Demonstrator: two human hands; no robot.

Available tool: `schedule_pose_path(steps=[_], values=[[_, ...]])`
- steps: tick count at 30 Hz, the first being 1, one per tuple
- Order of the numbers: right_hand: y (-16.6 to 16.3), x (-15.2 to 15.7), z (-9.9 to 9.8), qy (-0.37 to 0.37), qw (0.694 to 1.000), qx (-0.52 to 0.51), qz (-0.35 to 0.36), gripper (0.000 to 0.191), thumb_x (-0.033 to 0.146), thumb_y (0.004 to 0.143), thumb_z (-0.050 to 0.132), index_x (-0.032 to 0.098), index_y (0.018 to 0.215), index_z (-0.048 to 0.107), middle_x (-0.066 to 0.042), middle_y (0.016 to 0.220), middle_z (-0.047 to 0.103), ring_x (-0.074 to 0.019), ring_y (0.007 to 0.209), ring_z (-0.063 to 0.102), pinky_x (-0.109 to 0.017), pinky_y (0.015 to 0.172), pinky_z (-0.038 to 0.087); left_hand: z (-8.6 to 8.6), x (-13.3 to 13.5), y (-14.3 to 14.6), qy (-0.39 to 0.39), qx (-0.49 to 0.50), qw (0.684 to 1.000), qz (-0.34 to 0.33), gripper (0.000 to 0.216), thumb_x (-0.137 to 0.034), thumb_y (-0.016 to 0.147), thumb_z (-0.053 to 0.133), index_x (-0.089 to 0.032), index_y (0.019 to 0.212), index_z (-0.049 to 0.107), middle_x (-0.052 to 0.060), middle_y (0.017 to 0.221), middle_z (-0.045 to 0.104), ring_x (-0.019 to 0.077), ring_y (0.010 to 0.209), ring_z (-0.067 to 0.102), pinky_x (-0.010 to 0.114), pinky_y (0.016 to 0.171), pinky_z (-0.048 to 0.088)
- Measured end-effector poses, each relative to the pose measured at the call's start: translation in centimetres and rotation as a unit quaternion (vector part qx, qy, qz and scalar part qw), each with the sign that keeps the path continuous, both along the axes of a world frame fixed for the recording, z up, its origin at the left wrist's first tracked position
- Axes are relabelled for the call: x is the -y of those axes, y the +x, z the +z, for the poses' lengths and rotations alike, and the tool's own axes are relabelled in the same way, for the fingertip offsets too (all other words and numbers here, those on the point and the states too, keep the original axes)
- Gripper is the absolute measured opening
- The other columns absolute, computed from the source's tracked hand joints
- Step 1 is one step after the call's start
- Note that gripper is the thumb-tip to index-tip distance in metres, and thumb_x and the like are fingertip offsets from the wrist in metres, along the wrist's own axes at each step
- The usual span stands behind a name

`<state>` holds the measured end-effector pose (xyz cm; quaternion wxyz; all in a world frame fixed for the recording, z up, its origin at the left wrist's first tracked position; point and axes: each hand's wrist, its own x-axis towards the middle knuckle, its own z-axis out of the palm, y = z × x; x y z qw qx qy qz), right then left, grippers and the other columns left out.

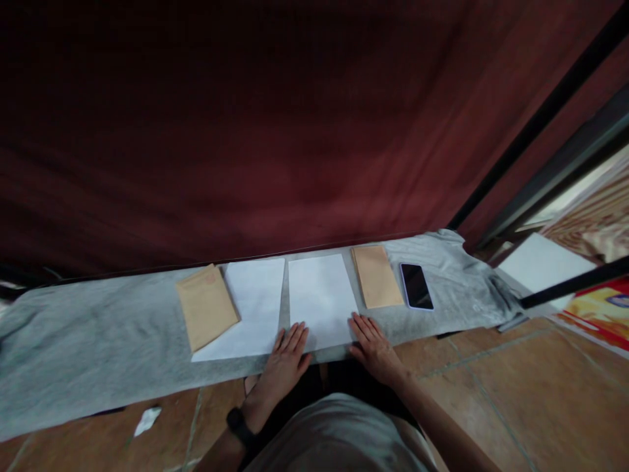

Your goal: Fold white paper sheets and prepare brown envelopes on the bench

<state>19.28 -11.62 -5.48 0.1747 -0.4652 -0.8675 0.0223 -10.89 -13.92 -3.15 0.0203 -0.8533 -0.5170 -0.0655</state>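
Observation:
My left hand [287, 357] lies flat with fingers stretched out, resting on the near left corner of a white sheet of paper [322, 295]. My right hand [373, 344] lies flat too, fingers apart, at the sheet's near right corner. Neither hand holds anything. A second white sheet [253, 305] lies to the left, with a tan envelope [206, 305] overlapping its left edge. Another tan envelope [377, 275] lies right of the middle sheet. All rest on a grey cloth [88, 347] spread over the floor.
A black phone [417, 286] lies screen up on the cloth beside the right envelope. A dark red curtain [246, 131] hangs behind. A white scrap [147, 419] lies on the brown tiled floor [515, 393]. Another white sheet [543, 262] lies at the far right.

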Motion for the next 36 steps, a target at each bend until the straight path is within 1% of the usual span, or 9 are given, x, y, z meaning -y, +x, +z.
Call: schedule_pose_path(steps=[4,8,12,18,22,26,28,32,36], values=[[0.9,0.4,0.3,-0.008,1.0,-0.005,0.025,0.068,0.026,0.096,0.057,0.013,0.158,0.031,-0.016,0.16,0.039,-0.0281,0.148,0.036,-0.051,0.12,0.037,0.2,-0.7,0.5,-0.022,-0.027,0.999,-0.007,0.051,-0.021,0.092,0.048,-0.015,0.143,0.052,0.015,0.151,0.052,0.0267,0.142,0.047,0.046,0.115,0.043],[0.6,0.1,0.2,-0.013,0.999,-0.026,0.026,0.067,0.016,0.09,0.059,0.012,0.154,0.038,-0.018,0.157,0.043,-0.0293,0.146,0.04,-0.054,0.119,0.037,0.1,-1.2,0.7,-0.06,-0.049,0.997,0.001,0.054,-0.01,0.089,0.043,-0.015,0.142,0.053,0.015,0.149,0.054,0.0255,0.141,0.048,0.045,0.116,0.042],[0.8,0.1,0.4,-0.034,0.997,-0.056,0.028,0.059,0.013,0.09,0.059,0.015,0.148,0.048,-0.016,0.151,0.052,-0.0284,0.14,0.048,-0.054,0.118,0.039,1.6,-0.8,0.2,-0.075,-0.03,0.997,0.008,0.05,-0.003,0.09,0.038,-0.016,0.133,0.06,0.012,0.139,0.064,0.0219,0.129,0.06,0.039,0.11,0.047],[3.0,1.2,1.6,-0.094,0.981,-0.151,0.084,0.041,0.016,0.096,0.053,0.026,0.134,0.063,-0.007,0.134,0.067,-0.0223,0.127,0.06,-0.046,0.112,0.047,5.5,3.4,-0.1,-0.102,0.149,0.984,-0.011,0.029,-0.018,0.099,0.043,-0.023,0.109,0.07,0.006,0.108,0.076,0.0202,0.103,0.07,0.038,0.1,0.053],[3.8,2.6,2.6,-0.165,0.953,-0.227,0.112,0.023,0.029,0.101,0.054,0.026,0.111,0.074,-0.005,0.109,0.077,-0.0208,0.108,0.07,-0.038,0.1,0.055,5.2,5.9,-1.3,-0.178,0.288,0.94,0.047,0.023,-0.028,0.096,0.053,-0.028,0.11,0.071,0.002,0.113,0.076,0.0181,0.104,0.071,0.032,0.096,0.056],[3.3,3.1,2.9,-0.247,0.931,-0.266,0.049,0.029,0.042,0.1,0.054,0.023,0.111,0.073,-0.006,0.107,0.077,-0.0219,0.098,0.073,-0.034,0.088,0.058,3.0,5.3,-2.6,-0.211,0.356,0.905,0.101,0.028,-0.027,0.089,0.057,-0.028,0.113,0.072,0.003,0.127,0.072,0.0212,0.118,0.066,0.038,0.107,0.05],[2.8,2.6,2.8,-0.257,0.925,-0.279,-0.009,0.032,0.046,0.099,0.053,0.021,0.107,0.073,-0.007,0.1,0.077,-0.0229,0.093,0.073,-0.034,0.083,0.058,2.1,4.1,-2.6,-0.21,0.37,0.895,0.135,0.027,-0.032,0.089,0.056,-0.025,0.109,0.073,0.006,0.124,0.073,0.024,0.117,0.066,0.041,0.107,0.049],[1.4,0.1,2.9,-0.221,0.927,-0.29,-0.093,0.034,0.047,0.098,0.048,0.019,0.095,0.068,-0.006,0.088,0.073,-0.0208,0.08,0.069,-0.03,0.073,0.053,1.7,1.3,-1.6,-0.19,0.415,0.866,0.205,0.034,-0.048,0.088,0.056,-0.02,0.099,0.073,0.007,0.1,0.077,0.0239,0.094,0.07,0.037,0.091,0.053],[-0.7,-2.7,3.7,-0.177,0.941,-0.237,-0.165,0.028,0.039,0.097,0.048,0.019,0.092,0.066,-0.006,0.086,0.07,-0.0184,0.076,0.066,-0.027,0.071,0.047,1.9,-0.3,-0.9,-0.17,0.447,0.847,0.233,0.035,-0.052,0.086,0.054,-0.019,0.078,0.065,0.0,0.071,0.066,0.0175,0.071,0.061,0.029,0.07,0.049]])
